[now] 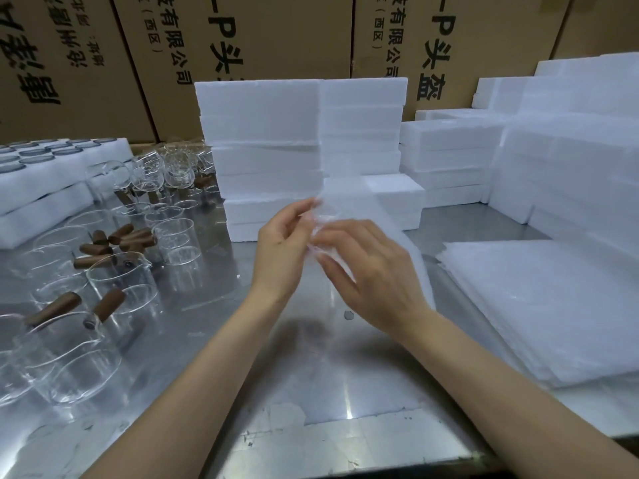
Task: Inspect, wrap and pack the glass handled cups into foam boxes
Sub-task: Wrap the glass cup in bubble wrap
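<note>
Both hands raised over the middle of the steel desk (pixel 311 375), working one thin white foam wrapping sheet (pixel 349 209). Left hand (pixel 281 250) pinches the sheet's upper edge between thumb and fingertips. Right hand (pixel 375 271) has fingers curled round the crumpled part of the sheet, which bunches between the two hands and trails down to the right. Whether a cup sits inside the wrap: cannot tell, the sheet and fingers hide it.

Glass handled cups (pixel 121 285) stand and lie in a loose crowd on the left of the desk, brown wooden handles (pixel 109 304) sticking out; more clear glassware further back by the left wall.

Stack of foam boxes (pixel 262 146) directly behind the hands, upright on the desk. More foam boxes (pixel 560 160) stacked at right rear. A flat pile of wrapping sheets (pixel 539 305) lies on the desk at right, near the right forearm.

Foam trays (pixel 52 181) of round dark-rimmed items at far left. Printed cardboard cartons (pixel 276 36) line the back.
</note>
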